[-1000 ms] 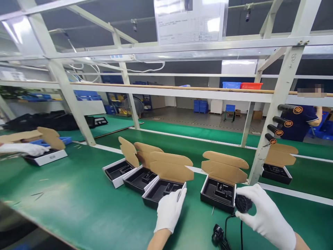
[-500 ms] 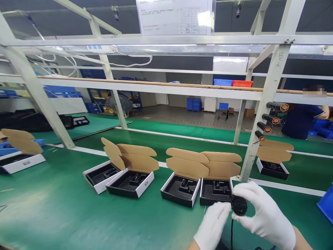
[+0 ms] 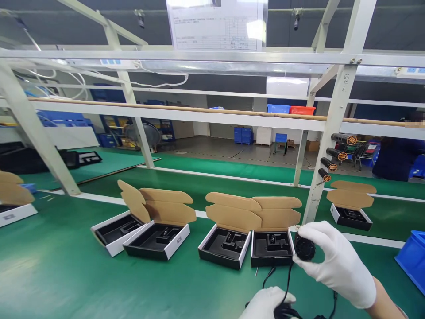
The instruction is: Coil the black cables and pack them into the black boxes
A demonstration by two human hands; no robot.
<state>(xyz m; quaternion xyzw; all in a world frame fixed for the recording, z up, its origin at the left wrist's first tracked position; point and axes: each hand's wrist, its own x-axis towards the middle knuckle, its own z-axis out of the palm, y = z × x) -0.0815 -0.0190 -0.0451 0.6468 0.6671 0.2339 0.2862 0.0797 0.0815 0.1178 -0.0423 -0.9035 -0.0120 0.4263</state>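
Note:
My right hand (image 3: 335, 263), in a white glove, pinches a round black part (image 3: 304, 249) with a black cable (image 3: 286, 279) hanging from it, just right of an open box (image 3: 271, 245). My left hand (image 3: 265, 303), also gloved, sits at the bottom edge, closed around the lower end of the cable. Several open boxes with brown cardboard lids and black moulded inserts stand in a row on the green belt (image 3: 83, 279); the one (image 3: 224, 246) beside the nearest box touches it.
A white metal frame post (image 3: 323, 159) stands just behind my right hand. Another open box (image 3: 352, 215) lies beyond the post. A blue bin (image 3: 411, 261) sits at the right edge. A person in dark blue (image 3: 398, 157) stands at far right.
My left hand left the third box, which now sits against the fourth, and dropped to the cable's lower end. The view has swung right; my right hand still holds the round part.

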